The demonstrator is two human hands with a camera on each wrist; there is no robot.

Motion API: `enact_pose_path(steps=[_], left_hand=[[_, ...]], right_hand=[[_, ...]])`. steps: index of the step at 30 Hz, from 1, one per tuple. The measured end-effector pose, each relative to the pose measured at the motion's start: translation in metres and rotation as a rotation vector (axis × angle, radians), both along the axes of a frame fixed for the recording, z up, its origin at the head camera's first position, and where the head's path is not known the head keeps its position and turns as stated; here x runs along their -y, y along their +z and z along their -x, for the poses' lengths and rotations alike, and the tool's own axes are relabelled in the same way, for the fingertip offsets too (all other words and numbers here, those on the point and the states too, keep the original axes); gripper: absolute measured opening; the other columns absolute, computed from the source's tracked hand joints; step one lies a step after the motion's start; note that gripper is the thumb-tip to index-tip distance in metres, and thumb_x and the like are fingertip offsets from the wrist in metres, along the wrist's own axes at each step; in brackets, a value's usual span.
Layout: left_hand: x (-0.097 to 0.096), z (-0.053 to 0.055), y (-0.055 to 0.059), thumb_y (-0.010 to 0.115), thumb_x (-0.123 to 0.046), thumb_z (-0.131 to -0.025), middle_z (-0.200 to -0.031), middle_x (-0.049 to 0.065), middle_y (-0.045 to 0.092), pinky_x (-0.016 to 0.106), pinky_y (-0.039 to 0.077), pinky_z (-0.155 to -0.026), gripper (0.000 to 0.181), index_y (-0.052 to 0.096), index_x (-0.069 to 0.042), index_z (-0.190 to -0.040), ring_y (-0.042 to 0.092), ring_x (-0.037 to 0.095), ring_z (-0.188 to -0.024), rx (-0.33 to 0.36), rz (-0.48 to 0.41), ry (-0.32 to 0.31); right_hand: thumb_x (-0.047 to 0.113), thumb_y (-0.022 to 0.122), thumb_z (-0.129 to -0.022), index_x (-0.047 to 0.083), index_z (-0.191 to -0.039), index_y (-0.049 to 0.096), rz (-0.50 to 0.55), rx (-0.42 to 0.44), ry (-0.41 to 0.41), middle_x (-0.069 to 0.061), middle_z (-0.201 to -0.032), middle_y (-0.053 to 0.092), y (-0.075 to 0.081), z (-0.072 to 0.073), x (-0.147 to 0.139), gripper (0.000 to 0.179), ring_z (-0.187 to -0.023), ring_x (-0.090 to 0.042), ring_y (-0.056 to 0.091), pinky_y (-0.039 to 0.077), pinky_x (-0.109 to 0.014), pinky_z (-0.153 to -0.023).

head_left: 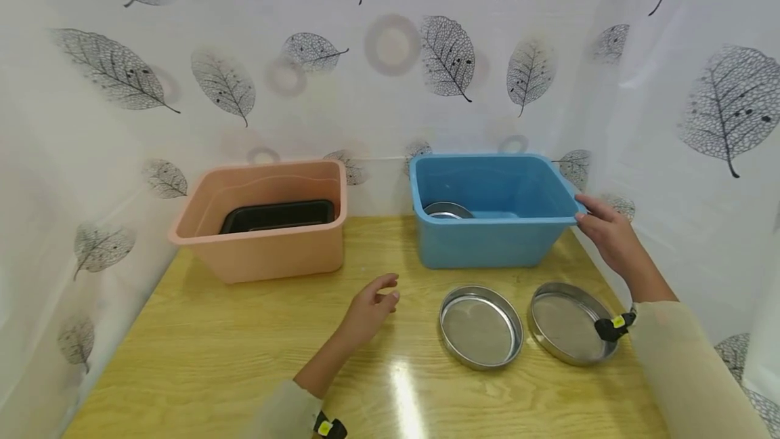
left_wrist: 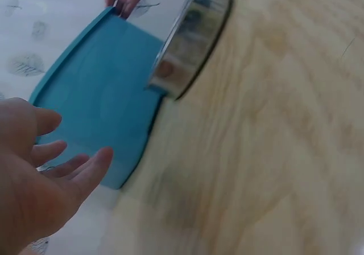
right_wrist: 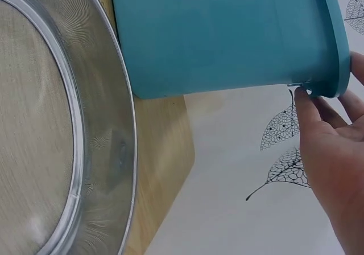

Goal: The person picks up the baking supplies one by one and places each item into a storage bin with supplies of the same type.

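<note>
At the right end of a blue plastic tub (head_left: 481,242), my right hand (head_left: 609,232) holds the front corner of the rim. In the right wrist view the thumb is under the lip and the other fingers (right_wrist: 355,104) lie along its outer side. A round metal sieve (head_left: 447,209) lies inside the tub, partly hidden by the front wall. My left hand (head_left: 370,307) is over the table left of the sieves, fingers spread and holding nothing. Two more round sieves rest before the tub: a left one (head_left: 480,328) and a right one (head_left: 569,324), partly covered by my right wrist strap.
On the left stands a pink plastic tub (head_left: 280,253) with a black tray (head_left: 277,215) inside. Both tubs stand at the back of the wooden table (head_left: 244,358), close to a white leaf-print curtain (head_left: 365,107). The curtain also hangs along the right side.
</note>
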State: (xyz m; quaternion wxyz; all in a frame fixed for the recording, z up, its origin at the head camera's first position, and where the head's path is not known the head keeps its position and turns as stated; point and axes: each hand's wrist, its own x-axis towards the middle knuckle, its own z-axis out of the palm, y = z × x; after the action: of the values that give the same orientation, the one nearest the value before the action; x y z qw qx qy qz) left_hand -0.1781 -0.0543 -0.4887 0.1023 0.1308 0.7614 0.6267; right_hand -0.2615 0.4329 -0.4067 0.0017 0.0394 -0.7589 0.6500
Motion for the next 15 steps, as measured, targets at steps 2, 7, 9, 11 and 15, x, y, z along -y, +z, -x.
enact_pose_path(steps=[2,7,9,11,15], left_hand=[[-0.01,-0.001,-0.007,0.053,-0.032,-0.106,-0.15,0.019,0.046,0.049,0.057,-0.096,0.05,0.045,-0.014,-0.152,0.062,0.038,-0.119,0.015,0.005,-0.042],[-0.033,-0.008,-0.019,0.051,-0.032,-0.107,-0.153,0.017,0.044,0.045,0.055,-0.1,0.053,0.041,-0.012,-0.155,0.059,0.032,-0.126,0.019,0.012,-0.123],[-0.042,-0.01,-0.021,0.051,-0.03,-0.107,-0.154,0.015,0.044,0.046,0.052,-0.104,0.052,0.04,-0.011,-0.155,0.056,0.032,-0.131,0.018,0.009,-0.145],[-0.05,-0.011,-0.024,0.05,-0.028,-0.108,-0.153,0.014,0.046,0.048,0.051,-0.106,0.052,0.039,-0.011,-0.156,0.053,0.033,-0.135,0.017,0.009,-0.162],[-0.062,-0.012,-0.032,0.051,-0.028,-0.107,-0.142,0.012,0.057,0.045,0.051,-0.107,0.052,0.039,-0.014,-0.156,0.052,0.032,-0.136,0.012,0.013,-0.19]], right_hand=[[0.016,0.05,-0.107,0.007,-0.163,0.015,0.049,-0.002,0.007,-0.016,-0.17,-0.001,-0.002,0.001,0.0,0.067,-0.156,-0.033,0.01,0.028,-0.024,-0.12],[0.01,0.049,-0.106,0.007,-0.162,0.017,0.177,-0.011,-0.003,-0.009,-0.171,0.002,-0.006,0.004,0.0,0.065,-0.157,-0.03,0.009,0.045,-0.008,-0.101],[0.008,0.049,-0.106,0.007,-0.162,0.017,0.222,-0.022,-0.005,-0.008,-0.171,0.002,-0.007,0.005,0.001,0.065,-0.157,-0.029,0.009,0.047,-0.007,-0.096],[0.006,0.048,-0.105,0.004,-0.162,0.015,0.27,-0.037,0.003,-0.009,-0.171,0.001,-0.008,0.006,0.002,0.065,-0.157,-0.028,0.007,0.048,-0.007,-0.095],[0.001,0.045,-0.105,0.0,-0.161,0.009,0.344,-0.062,0.034,-0.011,-0.171,-0.004,-0.011,0.009,0.005,0.066,-0.156,-0.031,0.0,0.048,-0.009,-0.097]])
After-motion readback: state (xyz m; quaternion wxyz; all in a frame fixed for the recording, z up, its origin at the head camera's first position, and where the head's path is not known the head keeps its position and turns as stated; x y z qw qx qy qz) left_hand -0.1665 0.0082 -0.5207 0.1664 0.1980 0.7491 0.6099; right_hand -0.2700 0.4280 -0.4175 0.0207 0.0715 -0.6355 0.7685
